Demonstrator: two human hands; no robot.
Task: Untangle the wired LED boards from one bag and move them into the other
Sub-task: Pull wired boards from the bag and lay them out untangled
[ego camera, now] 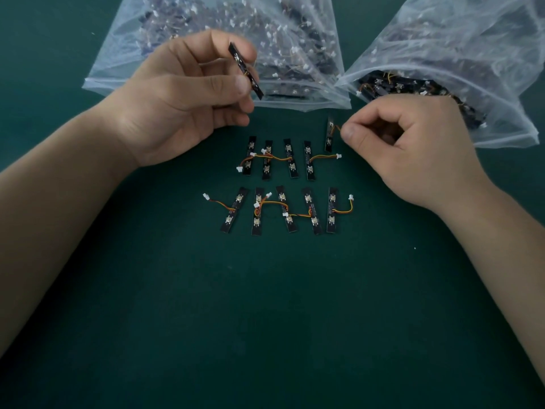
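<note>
Fingers (236,84) of the left hand (182,93) pinch one LED board (246,70), the right hand (413,152) pinches the wire (334,129) of a second board (329,135) just beside its thumb; this looks like untangling, next calling for gentle tugs.

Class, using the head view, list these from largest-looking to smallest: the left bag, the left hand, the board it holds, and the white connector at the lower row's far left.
1. left bag
2. left hand, though it is raised nearer the camera
3. held board
4. white connector
</note>
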